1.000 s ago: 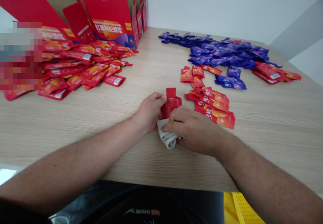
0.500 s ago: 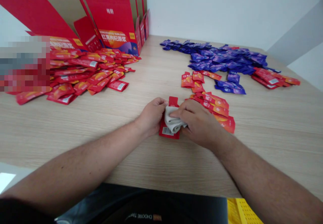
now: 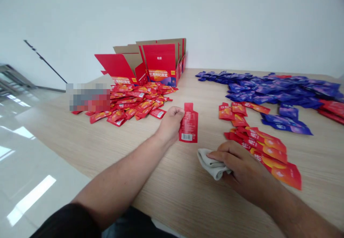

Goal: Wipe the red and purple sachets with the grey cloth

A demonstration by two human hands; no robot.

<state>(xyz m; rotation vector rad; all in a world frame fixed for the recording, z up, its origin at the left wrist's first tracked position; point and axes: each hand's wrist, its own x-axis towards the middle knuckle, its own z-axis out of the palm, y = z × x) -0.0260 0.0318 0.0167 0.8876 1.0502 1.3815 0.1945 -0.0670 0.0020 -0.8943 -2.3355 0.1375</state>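
My left hand (image 3: 172, 122) is closed on a red sachet (image 3: 189, 123), held by its left edge just above the wooden table (image 3: 166, 195), barcode side up. A little nearer and to the right, my right hand (image 3: 243, 170) is closed on a folded grey cloth (image 3: 211, 164) resting on the table. Just right of that hand lies a row of red and orange sachets (image 3: 264, 150). The cloth and the held sachet are apart.
A heap of red sachets (image 3: 134, 103) lies at the left, in front of open red cardboard boxes (image 3: 150, 64). A spread of purple sachets (image 3: 271, 89) covers the far right. A few red sachets (image 3: 235, 110) sit mid-table. The floor (image 3: 24, 159) lies beyond the table's left edge.
The cloth was pressed on the sachet between both hands; now my left hand has carried the sachet away to the left and my right hand rests with the cloth. The view swung left and up.
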